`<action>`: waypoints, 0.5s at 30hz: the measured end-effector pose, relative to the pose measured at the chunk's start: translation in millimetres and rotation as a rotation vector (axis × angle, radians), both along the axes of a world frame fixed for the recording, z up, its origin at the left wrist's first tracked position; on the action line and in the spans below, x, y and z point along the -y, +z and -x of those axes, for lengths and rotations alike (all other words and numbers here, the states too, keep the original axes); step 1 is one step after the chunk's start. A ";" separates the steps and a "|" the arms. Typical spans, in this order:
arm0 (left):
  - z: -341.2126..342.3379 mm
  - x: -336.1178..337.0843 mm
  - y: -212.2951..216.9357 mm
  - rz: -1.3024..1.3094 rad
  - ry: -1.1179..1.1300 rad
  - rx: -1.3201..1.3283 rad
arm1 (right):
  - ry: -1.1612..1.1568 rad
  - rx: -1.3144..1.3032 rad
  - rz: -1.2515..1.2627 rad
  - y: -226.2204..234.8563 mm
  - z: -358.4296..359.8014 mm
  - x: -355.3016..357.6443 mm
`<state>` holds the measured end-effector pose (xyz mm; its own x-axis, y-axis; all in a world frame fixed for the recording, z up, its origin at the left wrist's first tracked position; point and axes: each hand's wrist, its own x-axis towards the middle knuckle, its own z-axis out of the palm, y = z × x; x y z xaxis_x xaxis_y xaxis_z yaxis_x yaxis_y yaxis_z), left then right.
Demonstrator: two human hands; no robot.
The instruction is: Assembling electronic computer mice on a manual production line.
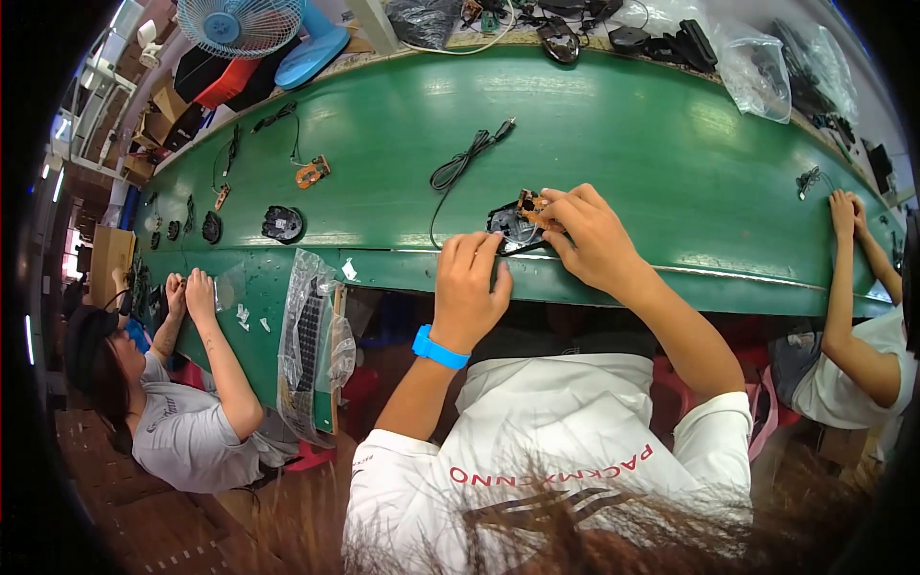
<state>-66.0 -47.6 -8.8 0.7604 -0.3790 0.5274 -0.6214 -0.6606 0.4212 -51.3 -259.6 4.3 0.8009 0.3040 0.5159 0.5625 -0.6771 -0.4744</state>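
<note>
A black computer-mouse base (506, 228) lies at the near edge of the green belt (623, 144). My left hand (470, 283), with a blue wristband, grips the base's near left side. My right hand (586, 235) pinches a small orange circuit board (530, 204) and holds it over the base's far right part. A black cable (460, 163) coils on the belt just beyond and runs toward the base; where it ends is hidden by my fingers.
Another black mouse base (283, 223) and an orange board (312, 172) lie further left on the belt. A plastic bag of dark parts (311, 345) hangs at the belt's edge. Co-workers' hands rest at the left (192, 292) and right (843, 211). A fan (240, 24) and bagged parts (757, 67) sit beyond.
</note>
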 end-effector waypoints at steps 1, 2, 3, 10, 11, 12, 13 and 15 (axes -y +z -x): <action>1.6 3.1 -1.6 -0.026 0.025 0.029 | 0.000 0.000 0.017 0.6 -1.1 -0.1; 3.0 5.0 -2.6 -0.052 0.052 0.058 | 0.002 0.000 0.035 1.8 -1.9 -0.1; 3.7 6.2 -3.5 -0.050 0.054 0.057 | 0.004 -0.001 0.037 3.9 -2.8 0.1; 3.4 7.2 -10.6 -0.124 0.054 0.040 | -0.002 -0.163 0.299 14.3 -8.5 4.4; 4.1 7.8 -10.2 -0.123 0.056 0.039 | 0.000 -0.164 0.300 14.3 -8.2 4.4; 5.3 9.9 -7.7 -0.124 0.053 0.023 | 0.007 -0.124 0.290 14.3 -7.5 4.5; 6.6 11.9 -5.1 -0.124 0.051 0.006 | 0.015 -0.085 0.279 14.0 -6.7 4.5; 7.3 11.8 -5.8 -0.122 0.053 -0.013 | 0.027 -0.047 0.272 11.7 -5.8 4.5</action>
<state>-73.3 -59.4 -14.6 0.7873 -0.3992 0.4698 -0.5796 -0.7390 0.3434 -45.5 -264.1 16.0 0.8120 0.4475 0.3746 0.5635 -0.7682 -0.3038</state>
